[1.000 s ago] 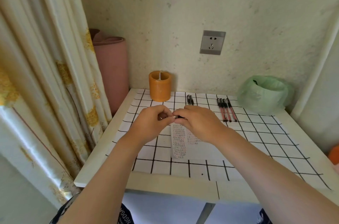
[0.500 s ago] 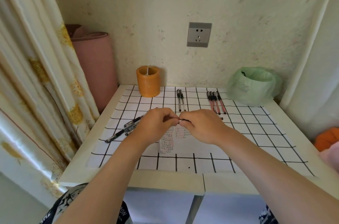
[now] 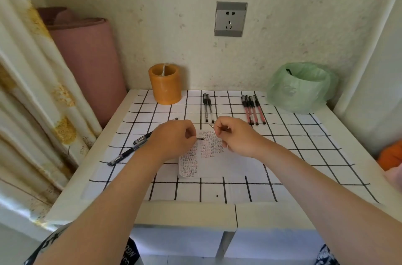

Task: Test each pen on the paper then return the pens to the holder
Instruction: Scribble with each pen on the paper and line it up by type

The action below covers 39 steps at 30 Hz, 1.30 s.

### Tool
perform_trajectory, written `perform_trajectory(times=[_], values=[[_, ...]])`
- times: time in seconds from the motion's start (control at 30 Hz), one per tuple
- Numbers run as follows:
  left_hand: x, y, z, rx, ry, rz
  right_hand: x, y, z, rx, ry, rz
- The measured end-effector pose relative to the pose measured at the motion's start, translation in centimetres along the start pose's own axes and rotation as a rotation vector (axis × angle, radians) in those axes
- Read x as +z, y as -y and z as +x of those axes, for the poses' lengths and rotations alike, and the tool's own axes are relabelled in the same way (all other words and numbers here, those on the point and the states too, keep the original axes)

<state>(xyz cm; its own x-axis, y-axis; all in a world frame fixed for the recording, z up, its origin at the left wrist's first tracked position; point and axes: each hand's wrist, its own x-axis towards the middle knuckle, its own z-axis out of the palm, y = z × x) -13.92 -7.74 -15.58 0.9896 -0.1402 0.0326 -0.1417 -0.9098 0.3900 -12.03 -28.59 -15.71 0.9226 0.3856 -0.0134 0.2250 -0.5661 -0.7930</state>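
Observation:
Over the written-on paper [image 3: 219, 162], my left hand [image 3: 174, 138] pinches a small black pen cap [image 3: 200, 138]. A short gap away, my right hand [image 3: 232, 134] grips a pen [image 3: 210, 125]; only its thin tip shows, pointing up and left. The orange holder [image 3: 165, 85] stands at the back left of the table and no pens show above its rim. Two black pens [image 3: 207, 108] lie side by side behind my hands. Several red pens [image 3: 253, 110] lie to their right. More black pens [image 3: 128, 150] lie at the left, partly hidden by my left forearm.
A black-grid sheet [image 3: 293, 145] covers the white table. A green plastic bag [image 3: 301, 87] sits at the back right. A pink roll [image 3: 87, 58] and a curtain [image 3: 28, 95] stand left of the table. An orange object [image 3: 390, 156] is at the right edge.
My hands, joined on the pen before, have pulled apart: the cap is in the left hand and the pen's tip is bare in the right. The view has shifted slightly.

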Motion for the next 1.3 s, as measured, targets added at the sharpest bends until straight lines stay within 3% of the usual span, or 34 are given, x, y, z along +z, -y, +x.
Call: perform_trajectory(times=[0.17,0.33,0.57,0.73,1.03,1.3], values=[[1.1,0.3,1.1,0.057,0.024,0.122,0.3,-0.5,0.6,0.141,-0.012,0.583],[2.2,-0.3,1.7,0.178,0.075,0.015,-0.2,-1.2,0.6,0.147,0.005,0.877],[2.6,-0.1,1.7,0.260,0.172,0.159,-0.3,-2.3,0.2,0.059,0.057,0.821],[1.8,0.5,1.7,0.232,0.221,0.179,0.4,-2.0,0.0,0.128,0.081,0.748],[1.9,-0.2,1.6,0.166,0.114,0.077,2.4,-1.7,-0.6,0.028,0.061,0.273],[2.4,-0.2,1.9,0.124,0.134,-0.057,2.6,-2.9,-0.6,-0.053,0.050,0.204]])
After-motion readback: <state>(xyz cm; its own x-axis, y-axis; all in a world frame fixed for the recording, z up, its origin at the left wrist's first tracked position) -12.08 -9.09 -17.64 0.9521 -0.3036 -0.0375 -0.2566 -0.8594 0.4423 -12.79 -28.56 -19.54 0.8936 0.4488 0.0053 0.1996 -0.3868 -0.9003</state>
